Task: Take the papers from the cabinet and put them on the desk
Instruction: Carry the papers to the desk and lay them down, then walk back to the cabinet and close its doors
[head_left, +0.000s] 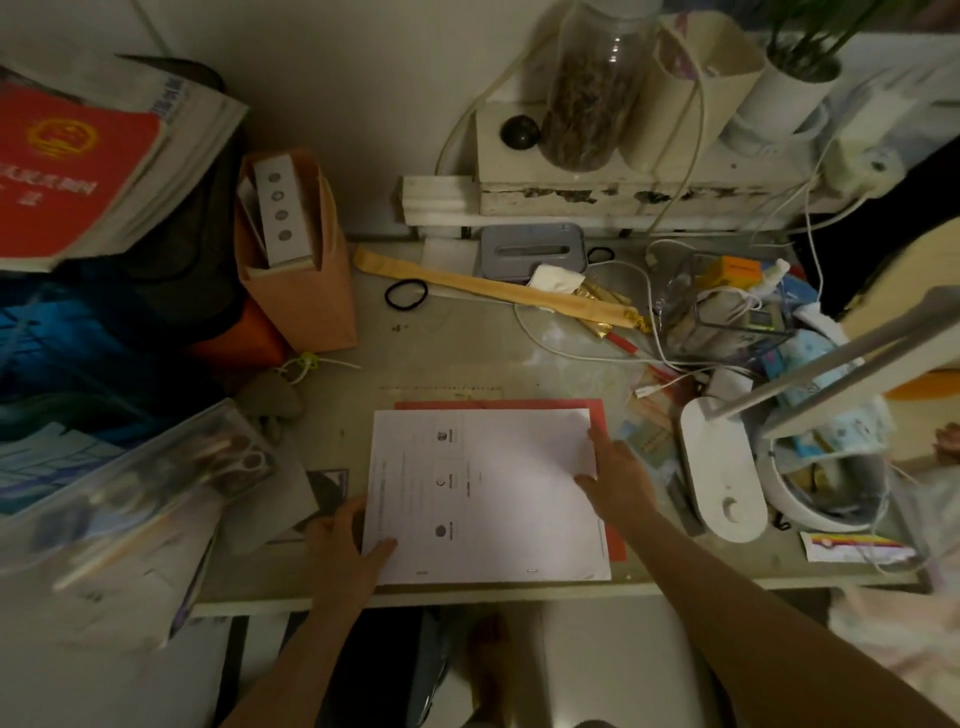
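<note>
A stack of white printed papers (488, 499) lies flat on the desk (457, 338), near its front edge, on top of a red sheet (597, 408). My left hand (345, 543) grips the papers' lower left corner, thumb on top of the sheet. My right hand (618, 475) rests on the papers' right edge, fingers spread over the sheet and pinching the upper right corner. The cabinet is not in view.
An orange paper bag (306, 275) and piled books (78, 166) stand at the left. A clear pencil pouch (135, 483) overhangs the desk's left front. A white lamp base (722, 467), a bowl (826, 493), cables and clutter fill the right. A wooden back scratcher (493, 288) lies at the back.
</note>
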